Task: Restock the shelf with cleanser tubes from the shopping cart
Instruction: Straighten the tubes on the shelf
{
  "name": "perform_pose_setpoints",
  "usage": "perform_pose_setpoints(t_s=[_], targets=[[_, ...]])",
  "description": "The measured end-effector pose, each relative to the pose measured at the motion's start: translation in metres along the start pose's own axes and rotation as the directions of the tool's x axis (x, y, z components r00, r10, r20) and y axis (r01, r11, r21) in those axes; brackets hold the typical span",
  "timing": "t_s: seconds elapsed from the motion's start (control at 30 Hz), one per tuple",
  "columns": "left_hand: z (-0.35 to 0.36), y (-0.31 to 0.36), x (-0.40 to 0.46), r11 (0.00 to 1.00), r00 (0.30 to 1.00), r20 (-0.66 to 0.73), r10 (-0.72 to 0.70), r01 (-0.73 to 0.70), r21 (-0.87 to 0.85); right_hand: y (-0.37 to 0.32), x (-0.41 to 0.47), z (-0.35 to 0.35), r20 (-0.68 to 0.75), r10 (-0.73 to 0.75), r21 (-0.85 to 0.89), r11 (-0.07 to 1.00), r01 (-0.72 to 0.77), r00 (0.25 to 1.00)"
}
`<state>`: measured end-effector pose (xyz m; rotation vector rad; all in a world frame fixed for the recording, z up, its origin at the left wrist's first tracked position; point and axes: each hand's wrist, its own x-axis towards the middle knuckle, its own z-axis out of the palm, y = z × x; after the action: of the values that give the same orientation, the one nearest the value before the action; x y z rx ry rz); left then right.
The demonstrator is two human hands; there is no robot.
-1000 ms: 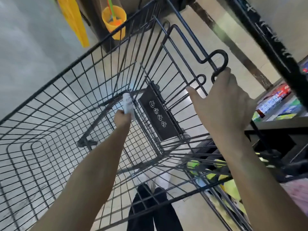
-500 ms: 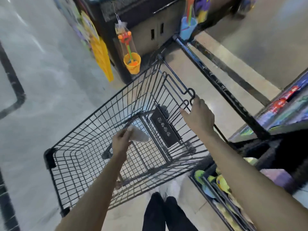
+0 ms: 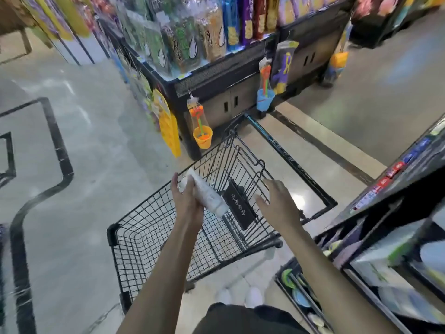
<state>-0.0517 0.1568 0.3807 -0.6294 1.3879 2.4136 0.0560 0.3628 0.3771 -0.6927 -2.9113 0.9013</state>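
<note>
Tube above cart rim

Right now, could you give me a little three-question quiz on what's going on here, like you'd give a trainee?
1. True or false: the left hand holds a white tube.
2. What is the right hand doing? A) gripping a bottle B) hovering open over the cart C) resting on the shelf
3. What colour is the toy bucket hanging nearest the cart's far end?

Key: 1 true; 2 B; 3 orange.
</note>
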Motion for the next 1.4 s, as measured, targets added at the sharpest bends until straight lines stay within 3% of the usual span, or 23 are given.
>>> perform_pose_setpoints(t_s=[0.27, 0.37, 0.57, 0.67, 0.9, 1.03, 1.13, 1.23, 1.4], targets=[[0.015, 0.021, -0.04, 0.974, 0.953, 0.246, -0.175, 0.132, 0.182, -0.013, -0.07, -0.023, -0.09, 0.016, 0.113, 0.994, -0.006, 0.996], [0.021, 0.024, -0.057, 0.94, 0.913, 0.345, -0.219, 0.102, 0.326, -0.022, -0.092, -0.026, -0.126, 0.079, 0.126, 0.99, -0.063, 0.989], [0.012, 0.021, -0.084, 0.913, 0.751, 0.535, -0.387, 0.23, 0.337, -0.03, -0.15, -0.026, -0.249, 0.216, 0.159, 0.971, -0.18, 0.944], [0.011, 0.013, -0.096, 0.894, 0.705, 0.564, -0.429, 0.241, 0.378, -0.029, -0.186, -0.029, -0.308, 0.288, 0.189, 0.952, -0.239, 0.907], [0.022, -0.013, -0.149, 0.825, 0.525, 0.66, -0.537, 0.166, 0.54, -0.016, -0.267, -0.041, -0.389, 0.412, 0.143, 0.91, -0.388, 0.824], [0.03, -0.032, -0.188, 0.757, 0.442, 0.644, -0.625, 0.143, 0.637, -0.005, -0.314, -0.05, -0.447, 0.444, 0.131, 0.891, -0.434, 0.776], [0.035, -0.047, -0.219, 0.707, 0.46, 0.595, -0.659, 0.108, 0.699, 0.003, -0.35, -0.056, -0.492, 0.491, 0.163, 0.863, -0.478, 0.719], [0.038, -0.071, -0.248, 0.718, 0.476, 0.617, -0.627, 0.046, 0.694, 0.01, -0.388, -0.062, -0.506, 0.533, 0.179, 0.834, -0.521, 0.678], [0.033, -0.107, -0.309, 0.741, 0.371, 0.699, -0.612, -0.042, 0.671, 0.03, -0.456, -0.07, -0.527, 0.58, 0.218, 0.798, -0.561, 0.621]])
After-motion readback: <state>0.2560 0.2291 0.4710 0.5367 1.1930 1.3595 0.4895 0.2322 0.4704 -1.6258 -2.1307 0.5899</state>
